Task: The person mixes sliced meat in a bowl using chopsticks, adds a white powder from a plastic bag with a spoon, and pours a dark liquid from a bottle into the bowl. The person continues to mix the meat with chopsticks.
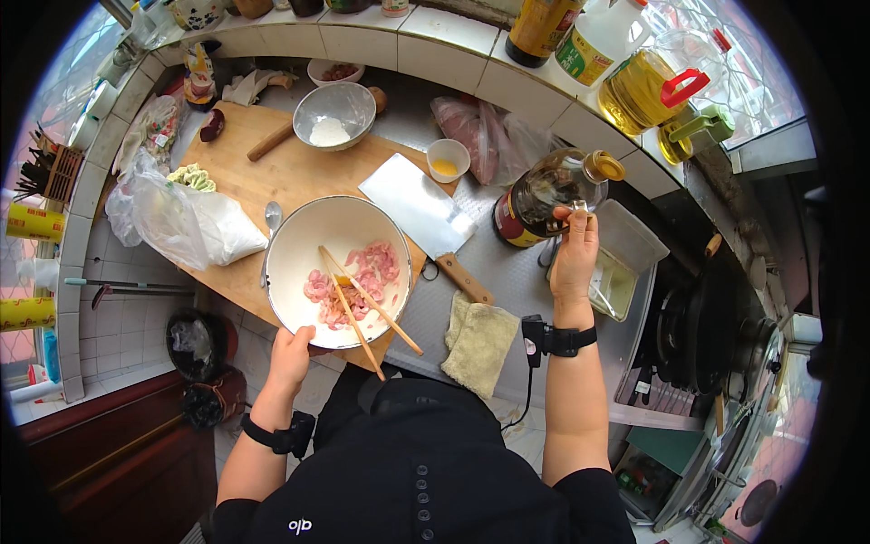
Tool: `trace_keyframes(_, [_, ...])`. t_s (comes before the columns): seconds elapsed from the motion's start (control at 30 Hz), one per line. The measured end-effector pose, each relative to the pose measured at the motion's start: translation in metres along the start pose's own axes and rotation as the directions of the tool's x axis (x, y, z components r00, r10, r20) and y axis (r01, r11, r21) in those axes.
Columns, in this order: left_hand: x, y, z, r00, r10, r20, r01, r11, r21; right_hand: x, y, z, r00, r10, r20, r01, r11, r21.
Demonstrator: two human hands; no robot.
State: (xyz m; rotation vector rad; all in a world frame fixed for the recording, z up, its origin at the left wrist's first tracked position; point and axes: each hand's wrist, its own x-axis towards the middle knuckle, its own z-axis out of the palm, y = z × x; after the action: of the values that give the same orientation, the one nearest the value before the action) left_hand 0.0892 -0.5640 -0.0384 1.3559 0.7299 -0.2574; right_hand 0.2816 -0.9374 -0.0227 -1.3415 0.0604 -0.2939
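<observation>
My left hand (pixel 292 353) grips the near rim of a white enamel bowl (pixel 292 272) at the front edge of the wooden cutting board (pixel 238 163). Inside the bowl lie pieces of raw pink meat (pixel 375 262) with a small patch of yellow-brown seasoning. A pair of wooden chopsticks (pixel 370 299) rests in the bowl, their ends sticking out over the near rim. My right hand (pixel 576 255) is closed around the handle of a large capped bottle of dark liquid (pixel 527 204), at the right of the metal counter. Whether the bottle touches the counter, I cannot tell.
A cleaver (pixel 421 211) lies across the board's right edge, beside a cup of yellow powder (pixel 448 162). A bowl of white powder (pixel 333 112), a rolling pin (pixel 270 141), and a white bag (pixel 231 231) sit around the board. A folded cloth (pixel 479 343) lies at the counter's front.
</observation>
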Motion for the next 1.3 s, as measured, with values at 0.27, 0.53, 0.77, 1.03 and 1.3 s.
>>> trace_keyframes(0.27, [0.006, -0.009, -0.002, 0.997, 0.038, 0.074, -0.035, 0.999, -0.036, -0.009, -0.007, -0.012, 0.990, 0.108, -0.089, -0.113, 0.992, -0.059])
trace_keyframes(0.53, [0.028, -0.014, -0.020, 0.989, 0.041, 0.140, -0.055, 0.994, 0.099, -0.151, -0.003, 0.040, 0.844, 0.095, 0.527, 0.446, 0.419, -0.791])
trace_keyframes(0.77, [0.042, -0.005, -0.028, 0.963, 0.115, 0.245, -0.159, 0.973, 0.169, -0.187, 0.025, 0.124, 0.536, 0.102, 0.838, 0.767, 0.357, -0.534])
trace_keyframes(1.03, [0.043, 0.026, -0.049, 0.917, 0.317, 0.241, -0.396, 0.657, 0.641, -0.186, -0.012, 0.166, 0.781, 0.040, 0.623, 0.460, 0.638, -0.618])
trace_keyframes(1.3, [0.038, 0.060, -0.062, 0.906, 0.276, 0.322, -0.410, 0.376, 0.831, -0.196, -0.043, 0.147, 0.964, 0.134, 0.229, 0.063, 0.721, -0.690])
